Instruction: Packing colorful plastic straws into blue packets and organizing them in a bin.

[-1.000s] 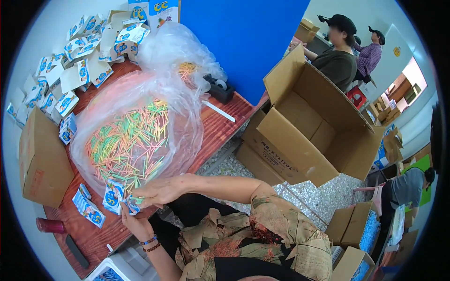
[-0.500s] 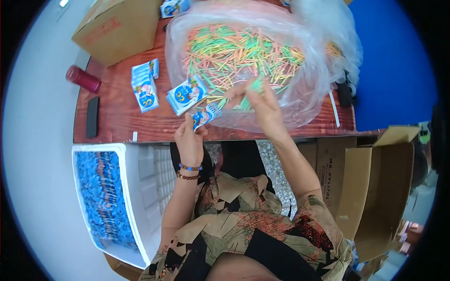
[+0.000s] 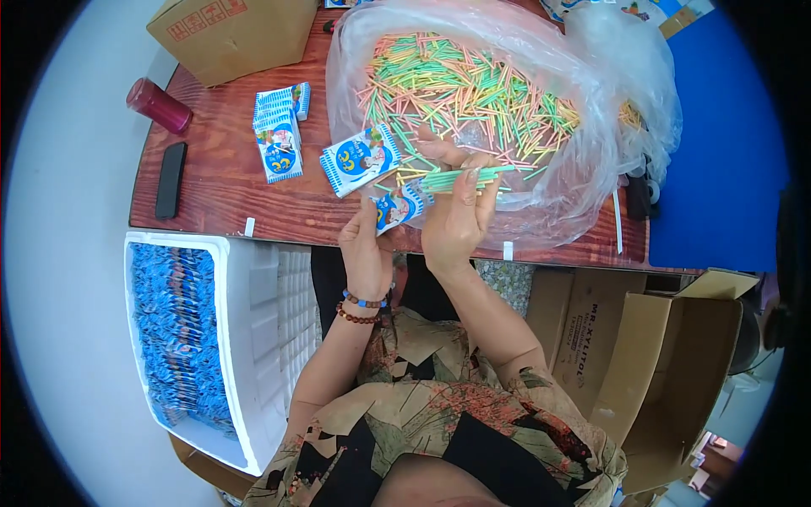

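My left hand [image 3: 363, 251] pinches a small blue and white packet [image 3: 399, 208] near the table's front edge. A bunch of thin green sticks [image 3: 463, 179] is gripped between the thumb and fingers of my right hand [image 3: 460, 215]. The left ends of the sticks meet the packet's right end; whether they are inside its mouth I cannot tell. Behind my hands, a large clear plastic bag [image 3: 541, 221] lies spread out, holding a heap of pink, yellow and green sticks [image 3: 473, 89]. Flat packets [image 3: 361, 160] lie stacked just left of the bag.
More packets [image 3: 279, 148] lie farther left, beside a black phone-like slab [image 3: 171, 180] and a dark red cylinder [image 3: 160, 106]. A cardboard box [image 3: 241, 38] stands at the back left. Below the table are a white foam box [image 3: 224, 338] full of blue packets and an open carton [image 3: 676, 372].
My right hand has come left and nearer from over the heap, bringing the green sticks to the packet. My left hand still holds the packet. The whole view has shifted slightly.
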`<move>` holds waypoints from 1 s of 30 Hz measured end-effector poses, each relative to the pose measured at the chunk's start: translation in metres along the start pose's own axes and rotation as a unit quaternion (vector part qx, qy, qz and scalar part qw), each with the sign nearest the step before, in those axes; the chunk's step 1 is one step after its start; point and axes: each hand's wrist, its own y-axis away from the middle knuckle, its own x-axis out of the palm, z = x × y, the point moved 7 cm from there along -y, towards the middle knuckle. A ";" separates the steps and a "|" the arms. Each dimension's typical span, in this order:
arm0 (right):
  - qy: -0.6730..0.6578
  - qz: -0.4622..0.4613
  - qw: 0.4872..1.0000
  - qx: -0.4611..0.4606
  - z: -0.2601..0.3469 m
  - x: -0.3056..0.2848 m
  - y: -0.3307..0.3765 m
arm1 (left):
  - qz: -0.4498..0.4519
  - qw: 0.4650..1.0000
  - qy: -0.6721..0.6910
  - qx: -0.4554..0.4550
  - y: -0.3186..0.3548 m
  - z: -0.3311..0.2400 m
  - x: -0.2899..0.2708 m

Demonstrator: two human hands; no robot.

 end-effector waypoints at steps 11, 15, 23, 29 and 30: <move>0.137 0.071 0.988 0.024 -0.020 0.000 0.016 | -0.007 1.000 0.025 0.016 -0.001 -0.001 0.009; 0.103 0.053 0.992 0.043 -0.023 -0.002 0.019 | 0.004 0.999 0.043 0.028 -0.007 0.003 0.010; 0.276 0.099 0.956 0.024 -0.007 -0.026 -0.007 | 0.003 0.996 0.077 0.050 -0.016 -0.001 -0.003; 0.625 0.286 0.719 0.103 -0.027 -0.134 -0.080 | 0.012 0.993 0.108 0.037 -0.013 -0.007 -0.013; 0.627 0.307 0.713 0.074 -0.030 -0.133 -0.082 | 0.003 0.994 0.100 0.033 -0.011 -0.006 -0.011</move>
